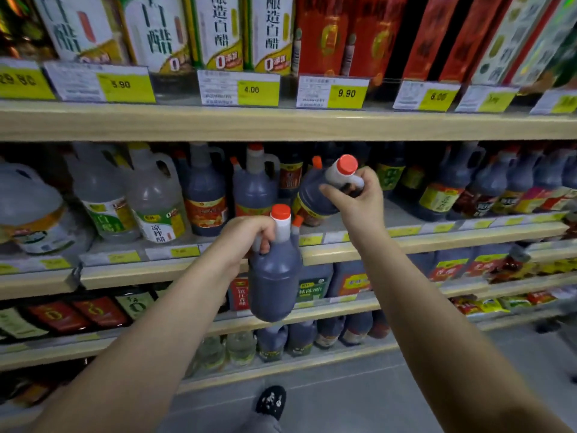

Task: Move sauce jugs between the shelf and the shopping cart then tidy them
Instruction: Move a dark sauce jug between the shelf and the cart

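Well to the left of the left hand's grip, clear vinegar jugs (159, 201) with green-and-white labels stood on the middle shelf (437, 242). Between them and that grip, just beyond the knuckles, two dark jugs (206, 189) with reddish labels stood upright on the same board.

The left hand (246, 235) was closed tight, its fingers curled round the handle of the upright jug (274, 276). This dark jug hung straight down from the grip, out in front of the shelf edge. Its orange-red cap sat just right of the knuckles and its body lay below the hand.

Up and to the right of that grip, the right hand (359, 198) was likewise closed, fingers and thumb wrapped about the neck and handle of the tilted jug (315, 195). The cap leaned up beside the fingers, and the base pointed down-left from the grip, over the middle shelf. Whether the base touched the board could not be told.

Right of this grip stood a row of dark jugs (443, 195) with yellow and red labels. Above it, a yellow price tag (346, 93) read 9.90. Far below both grips, a dark shoe (271, 401) rested on the grey floor.
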`<act>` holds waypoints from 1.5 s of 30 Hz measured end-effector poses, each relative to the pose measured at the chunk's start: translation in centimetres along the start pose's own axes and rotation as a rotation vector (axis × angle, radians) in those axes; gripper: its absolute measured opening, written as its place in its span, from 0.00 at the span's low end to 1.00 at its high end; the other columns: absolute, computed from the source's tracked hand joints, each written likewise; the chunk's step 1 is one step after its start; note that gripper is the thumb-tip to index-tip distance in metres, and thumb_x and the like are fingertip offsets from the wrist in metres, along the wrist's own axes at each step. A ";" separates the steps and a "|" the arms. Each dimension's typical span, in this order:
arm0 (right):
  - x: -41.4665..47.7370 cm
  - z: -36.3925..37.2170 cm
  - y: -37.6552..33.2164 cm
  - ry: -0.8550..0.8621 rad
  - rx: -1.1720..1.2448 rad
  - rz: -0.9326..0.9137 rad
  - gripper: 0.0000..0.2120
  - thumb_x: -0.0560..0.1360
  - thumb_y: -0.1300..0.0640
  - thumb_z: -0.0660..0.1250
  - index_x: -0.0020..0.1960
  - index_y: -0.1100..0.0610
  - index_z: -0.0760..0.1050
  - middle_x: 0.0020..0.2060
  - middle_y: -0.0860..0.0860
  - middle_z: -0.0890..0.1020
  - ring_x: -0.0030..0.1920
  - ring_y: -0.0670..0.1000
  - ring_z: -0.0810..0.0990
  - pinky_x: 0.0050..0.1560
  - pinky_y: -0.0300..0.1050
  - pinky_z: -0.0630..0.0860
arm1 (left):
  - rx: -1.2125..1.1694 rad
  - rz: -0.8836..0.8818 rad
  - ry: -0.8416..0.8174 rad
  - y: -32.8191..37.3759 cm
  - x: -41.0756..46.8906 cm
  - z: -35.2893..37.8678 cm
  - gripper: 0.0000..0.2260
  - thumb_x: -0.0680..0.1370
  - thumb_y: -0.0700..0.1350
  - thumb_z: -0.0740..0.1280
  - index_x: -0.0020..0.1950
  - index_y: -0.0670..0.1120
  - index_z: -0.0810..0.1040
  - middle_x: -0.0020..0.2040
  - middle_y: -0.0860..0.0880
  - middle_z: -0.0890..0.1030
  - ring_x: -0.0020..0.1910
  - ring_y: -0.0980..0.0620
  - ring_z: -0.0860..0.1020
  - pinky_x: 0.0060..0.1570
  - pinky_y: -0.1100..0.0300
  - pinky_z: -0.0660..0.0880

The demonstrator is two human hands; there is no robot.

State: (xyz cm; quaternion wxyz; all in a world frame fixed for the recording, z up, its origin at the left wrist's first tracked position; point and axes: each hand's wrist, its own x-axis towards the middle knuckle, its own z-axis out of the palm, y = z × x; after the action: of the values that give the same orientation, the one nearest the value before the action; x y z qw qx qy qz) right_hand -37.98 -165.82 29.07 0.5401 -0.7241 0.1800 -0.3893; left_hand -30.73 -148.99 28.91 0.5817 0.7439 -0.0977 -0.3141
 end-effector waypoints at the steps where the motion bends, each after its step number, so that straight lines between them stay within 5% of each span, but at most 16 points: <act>1: 0.5 0.3 0.6 -0.028 -0.005 -0.011 0.21 0.68 0.63 0.74 0.36 0.52 0.60 0.32 0.48 0.64 0.33 0.46 0.64 0.35 0.41 0.64 | -0.011 0.023 0.014 -0.3 0.0 0.2 0.04 0.56 0.42 0.62 0.23 0.43 0.73 0.19 0.50 0.72 0.28 0.48 0.68 0.33 0.61 0.65; 5: 2.2 1.5 2.7 -0.087 0.010 -0.015 0.22 0.67 0.63 0.74 0.35 0.52 0.60 0.32 0.48 0.64 0.32 0.45 0.64 0.34 0.39 0.63 | -0.055 0.044 0.124 -1.3 -0.1 0.4 0.07 0.55 0.43 0.62 0.17 0.45 0.71 0.18 0.49 0.70 0.28 0.48 0.67 0.32 0.60 0.62; 11: 4.2 2.6 5.1 -0.138 0.075 0.024 0.20 0.67 0.63 0.75 0.40 0.52 0.63 0.36 0.48 0.70 0.37 0.45 0.70 0.39 0.38 0.68 | -0.095 0.061 0.178 -1.8 0.4 0.3 0.11 0.68 0.37 0.63 0.25 0.43 0.71 0.19 0.50 0.70 0.23 0.52 0.68 0.29 0.62 0.64; 18: 7.5 5.0 8.7 -0.123 0.158 0.126 0.29 0.62 0.57 0.79 0.56 0.55 0.67 0.56 0.54 0.77 0.58 0.52 0.77 0.61 0.52 0.75 | -0.130 0.071 0.188 -2.3 1.7 0.8 0.11 0.69 0.36 0.62 0.26 0.43 0.71 0.19 0.50 0.70 0.23 0.53 0.69 0.31 0.62 0.66; 24: 8.8 4.6 10.5 -0.159 0.172 0.154 0.37 0.64 0.58 0.78 0.67 0.57 0.63 0.66 0.55 0.73 0.64 0.52 0.74 0.66 0.55 0.72 | -0.133 0.085 0.197 -2.7 1.8 1.1 0.11 0.69 0.36 0.62 0.26 0.43 0.72 0.19 0.50 0.71 0.24 0.53 0.69 0.32 0.62 0.66; 27: 7.0 4.2 11.7 -0.144 0.031 0.103 0.42 0.62 0.56 0.80 0.68 0.60 0.62 0.66 0.56 0.72 0.65 0.53 0.72 0.67 0.53 0.70 | -0.121 0.081 0.195 -2.6 1.5 1.0 0.10 0.69 0.36 0.62 0.27 0.43 0.72 0.20 0.50 0.71 0.23 0.53 0.70 0.30 0.63 0.66; 30: 5.5 4.6 12.8 -0.140 -0.241 0.049 0.48 0.54 0.41 0.79 0.66 0.58 0.64 0.62 0.55 0.74 0.63 0.55 0.74 0.62 0.54 0.73 | -0.126 0.071 0.190 -2.6 1.3 1.1 0.11 0.69 0.36 0.62 0.27 0.43 0.71 0.21 0.50 0.71 0.23 0.54 0.70 0.26 0.67 0.67; 37: 6.5 4.4 13.9 -0.196 -0.277 0.079 0.34 0.62 0.47 0.78 0.62 0.56 0.69 0.57 0.54 0.79 0.57 0.55 0.78 0.57 0.56 0.77 | -0.141 0.051 0.197 -2.8 1.5 1.2 0.09 0.70 0.37 0.63 0.29 0.43 0.73 0.23 0.50 0.72 0.25 0.55 0.71 0.28 0.67 0.69; 45: 5.3 2.5 12.8 -0.266 -0.307 0.129 0.34 0.68 0.50 0.75 0.69 0.58 0.66 0.64 0.54 0.75 0.63 0.52 0.74 0.60 0.45 0.71 | -0.121 0.060 0.176 -2.0 1.1 1.7 0.07 0.71 0.41 0.67 0.32 0.45 0.77 0.25 0.51 0.77 0.29 0.55 0.75 0.34 0.65 0.71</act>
State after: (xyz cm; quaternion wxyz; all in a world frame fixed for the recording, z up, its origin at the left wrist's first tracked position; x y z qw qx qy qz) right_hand -30.72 -172.32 18.97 0.4664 -0.8298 0.2102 -0.2229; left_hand -31.27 -150.30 26.50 0.6410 0.7289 -0.0491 -0.2353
